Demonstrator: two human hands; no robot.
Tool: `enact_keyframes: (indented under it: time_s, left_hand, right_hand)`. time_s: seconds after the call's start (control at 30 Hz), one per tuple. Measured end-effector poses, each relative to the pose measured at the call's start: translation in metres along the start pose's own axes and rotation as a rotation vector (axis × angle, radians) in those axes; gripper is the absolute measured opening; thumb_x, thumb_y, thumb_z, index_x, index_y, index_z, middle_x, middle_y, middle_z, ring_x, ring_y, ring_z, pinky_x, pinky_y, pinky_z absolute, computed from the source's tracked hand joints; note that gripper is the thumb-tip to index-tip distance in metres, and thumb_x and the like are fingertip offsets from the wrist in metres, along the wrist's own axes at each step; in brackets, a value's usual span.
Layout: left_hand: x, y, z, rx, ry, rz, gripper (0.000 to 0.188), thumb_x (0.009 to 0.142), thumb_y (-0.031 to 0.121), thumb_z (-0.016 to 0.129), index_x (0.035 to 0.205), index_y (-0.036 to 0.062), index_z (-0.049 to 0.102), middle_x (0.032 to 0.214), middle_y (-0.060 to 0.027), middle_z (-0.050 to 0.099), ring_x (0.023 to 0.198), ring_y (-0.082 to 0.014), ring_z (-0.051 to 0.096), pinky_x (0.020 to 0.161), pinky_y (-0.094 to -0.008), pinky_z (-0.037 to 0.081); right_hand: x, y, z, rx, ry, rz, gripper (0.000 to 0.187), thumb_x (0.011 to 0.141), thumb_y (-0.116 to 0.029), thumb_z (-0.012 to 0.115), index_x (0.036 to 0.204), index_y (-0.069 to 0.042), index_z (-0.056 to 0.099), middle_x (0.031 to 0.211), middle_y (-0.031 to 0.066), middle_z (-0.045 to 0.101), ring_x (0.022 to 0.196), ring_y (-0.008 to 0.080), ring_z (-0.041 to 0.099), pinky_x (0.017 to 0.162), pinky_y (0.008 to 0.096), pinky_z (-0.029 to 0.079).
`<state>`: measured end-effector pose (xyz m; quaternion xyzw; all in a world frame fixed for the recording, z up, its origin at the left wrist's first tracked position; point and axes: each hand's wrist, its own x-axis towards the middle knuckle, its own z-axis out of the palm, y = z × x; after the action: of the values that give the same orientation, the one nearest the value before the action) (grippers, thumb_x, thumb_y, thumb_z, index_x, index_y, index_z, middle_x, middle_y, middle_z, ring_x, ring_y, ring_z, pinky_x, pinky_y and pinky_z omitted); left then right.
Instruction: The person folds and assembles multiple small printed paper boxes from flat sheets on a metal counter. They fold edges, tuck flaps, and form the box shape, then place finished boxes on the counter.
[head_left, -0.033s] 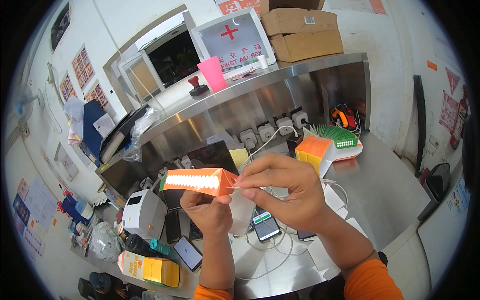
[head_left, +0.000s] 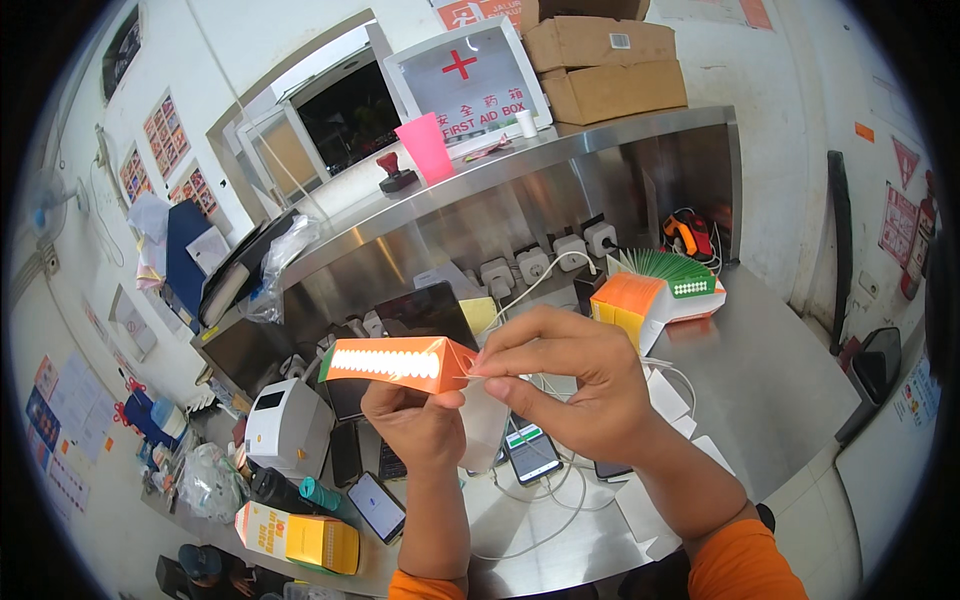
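An orange paperboard carton (head_left: 385, 364) with a white wavy-edged strip and a green left end is held up over the steel counter. My left hand (head_left: 415, 425) is closed around its underside, the thumb near the right end. With fingertips pressed together, my right hand (head_left: 560, 375) pinches the carton's right end at a fold or flap; the fingers partly hide what they grip. On the counter beyond my right hand lie a stack of green-edged folded cartons and an orange-and-yellow carton (head_left: 632, 305).
A phone (head_left: 533, 450) with a white cable lies below my hands, another phone (head_left: 378, 506) farther left. A white label printer (head_left: 288, 428), a teal bottle (head_left: 320, 494) and a yellow carton (head_left: 322, 545) stand at left. White chargers (head_left: 533, 263) line the steel back panel.
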<state>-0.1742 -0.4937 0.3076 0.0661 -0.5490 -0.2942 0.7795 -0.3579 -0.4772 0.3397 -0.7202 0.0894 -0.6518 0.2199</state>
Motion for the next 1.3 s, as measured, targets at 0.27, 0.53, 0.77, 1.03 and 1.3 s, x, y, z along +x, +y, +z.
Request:
enact_keyframes:
  time_s: [0.27, 0.53, 0.77, 1.03, 1.3]
  left_hand:
    - [0.001, -0.005, 0.002, 0.05, 0.031, 0.032, 0.052, 0.067, 0.019, 0.101, 0.107, -0.0005, 0.075, 0.103, -0.0054, 0.076, 0.091, -0.0143, 0.073, 0.082, -0.0293, 0.058]
    - [0.004, -0.007, 0.0, 0.12, -0.011, 0.049, 0.05, 0.068, 0.019, 0.101, 0.105, -0.0013, 0.075, 0.101, -0.0046, 0.076, 0.089, -0.0124, 0.072, 0.08, -0.0277, 0.057]
    - [-0.003, -0.006, 0.012, 0.118, 0.055, 0.096, 0.054, 0.069, 0.022, 0.101, 0.109, -0.0031, 0.074, 0.103, -0.0066, 0.076, 0.09, -0.0132, 0.071, 0.081, -0.0277, 0.057]
    - [-0.006, -0.006, 0.002, -0.09, -0.016, -0.016, 0.044, 0.084, 0.012, 0.091, 0.118, -0.0037, 0.069, 0.116, -0.0114, 0.073, 0.103, -0.0191, 0.072, 0.096, -0.0358, 0.058]
    - [-0.001, -0.008, 0.023, 0.008, -0.033, 0.071, 0.047, 0.093, 0.014, 0.082, 0.13, -0.0058, 0.06, 0.124, -0.013, 0.072, 0.105, -0.0193, 0.072, 0.099, -0.0345, 0.057]
  right_hand:
    - [-0.001, 0.004, 0.001, -0.17, -0.003, -0.164, 0.022, 0.084, 0.005, 0.074, 0.105, 0.0, 0.077, 0.102, 0.01, 0.071, 0.086, 0.0219, 0.069, 0.069, 0.0324, 0.054]
    - [0.004, -0.001, -0.003, -0.253, -0.017, -0.19, 0.026, 0.079, 0.01, 0.075, 0.103, 0.0, 0.078, 0.098, 0.0109, 0.073, 0.082, 0.0236, 0.07, 0.07, 0.0324, 0.055]
    - [0.004, -0.007, -0.003, -0.405, -0.013, -0.289, 0.029, 0.076, 0.01, 0.077, 0.103, -0.001, 0.079, 0.098, 0.0112, 0.074, 0.081, 0.0239, 0.07, 0.068, 0.0322, 0.055]
    - [0.003, -0.003, 0.0, -0.225, 0.07, -0.266, 0.03, 0.073, 0.009, 0.08, 0.102, -0.002, 0.079, 0.098, 0.0107, 0.075, 0.083, 0.024, 0.072, 0.069, 0.0313, 0.055]
    - [0.006, 0.014, 0.014, -0.504, 0.064, -0.437, 0.034, 0.078, 0.0, 0.08, 0.112, -0.005, 0.078, 0.119, 0.0109, 0.071, 0.099, 0.0278, 0.07, 0.079, 0.0369, 0.056]
